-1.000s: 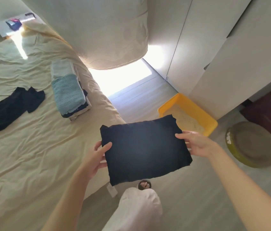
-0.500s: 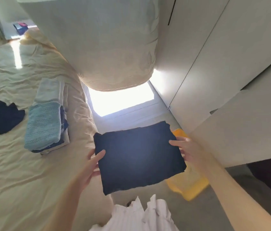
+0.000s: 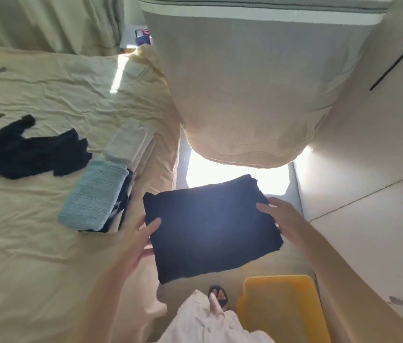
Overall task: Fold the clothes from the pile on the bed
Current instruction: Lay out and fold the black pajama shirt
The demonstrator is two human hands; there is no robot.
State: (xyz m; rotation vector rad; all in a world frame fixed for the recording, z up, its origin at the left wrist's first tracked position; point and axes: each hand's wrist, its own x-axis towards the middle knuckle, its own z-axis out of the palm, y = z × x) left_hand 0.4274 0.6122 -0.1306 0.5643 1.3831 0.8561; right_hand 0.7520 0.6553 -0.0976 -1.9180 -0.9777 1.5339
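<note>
The bed (image 3: 34,243) is spread to the left of both hands, covered by a wrinkled cream sheet. A large pale quilt (image 3: 245,95) is hung above and beyond the hands, with a bright patch of sunlit floor (image 3: 235,174) seen under its lower edge. White wardrobe doors (image 3: 368,194) are ranged to the right of the right hand.

A folded black garment (image 3: 210,229) is held flat between the two hands, off the bed's edge and above the floor. Its left edge is gripped by the left hand (image 3: 136,241), the thumb laid on top and the fingers curled beneath. Its right edge is gripped by the right hand (image 3: 284,219), the thumb again on top, the fingers hidden under the cloth. The hands are kept well apart, the full width of the garment between them.

An unfolded black garment (image 3: 29,154) is left lying on the bed, well to the left of the left hand and beyond it. A stack of folded clothes (image 3: 96,201), topped by a pale blue knit, is set on the bed just left of the left hand, near the folded black garment but apart from it. A second, white folded stack (image 3: 128,144) is placed just beyond it.

A yellow tray (image 3: 284,310) is seen on the floor below the right hand. White clothing (image 3: 207,325) worn by the person is seen below the held garment, with a sandalled foot (image 3: 217,295) beside the tray.
</note>
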